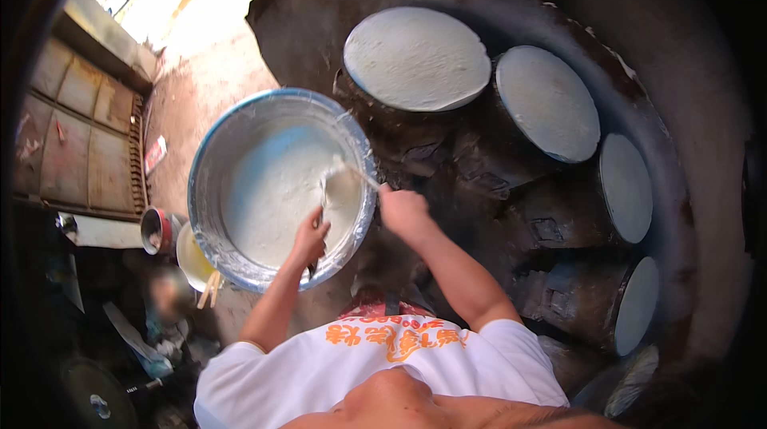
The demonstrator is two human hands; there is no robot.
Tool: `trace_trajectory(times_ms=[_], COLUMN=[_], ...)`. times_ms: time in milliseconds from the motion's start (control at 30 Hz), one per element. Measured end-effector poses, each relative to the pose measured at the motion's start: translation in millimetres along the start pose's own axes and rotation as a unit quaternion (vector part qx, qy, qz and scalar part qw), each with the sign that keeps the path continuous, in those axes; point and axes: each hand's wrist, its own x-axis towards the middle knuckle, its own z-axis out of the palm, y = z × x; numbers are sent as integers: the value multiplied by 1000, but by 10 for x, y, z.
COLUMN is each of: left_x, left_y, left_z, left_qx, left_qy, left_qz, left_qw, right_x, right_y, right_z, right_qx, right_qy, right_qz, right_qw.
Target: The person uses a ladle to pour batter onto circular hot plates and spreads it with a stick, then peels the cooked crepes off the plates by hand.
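Head view, looking down. A large metal basin [220,189] sits at the near-left edge of a big dark round stove [479,181], its inside coated with pale white batter [276,197] that pools toward the side nearest the person.

Left hand [310,239]: over the basin's near rim, fingers closed around the handle of a ladle [323,189] whose shaft runs up into the batter.

Right hand [402,209]: just outside the basin's right rim, fingers wrapped on a thin pale stick [355,172] that angles up-left across the rim into the batter. The tips of both tools are smeared white where they meet.

Beyond the basin, on the stove: a row of round flat lids or plates [415,57], each covered with a pale layer, curving from the basin's far-right side round to the right edge of the stove. The nearest disc almost touches the basin's far rim.

Left of the basin, on the ground below: a small red-rimmed can [156,229] and a yellowish bowl [192,257] with wooden sticks [209,289] resting on it, partly tucked under the basin's edge.
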Motion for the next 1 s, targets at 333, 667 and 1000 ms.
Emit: trace_trajectory(times_ms=[333,667,1000], left_x=[1126,74,-1848], left_y=[5,512,2449], left_z=[669,201,-965], left_qx=[-550,-809,-608], left_qy=[16,-346,-624], left_qz=[-86,-92,163], left_qw=[831,467,463], right_x=[-109,-1133,-1925], right_y=[-301,-480,-1153], right_z=[627,528,-843], right_qx=[170,625,821], right_qy=[-9,-71,-63], right_qz=[43,76,-258], right_qw=[984,773,505])
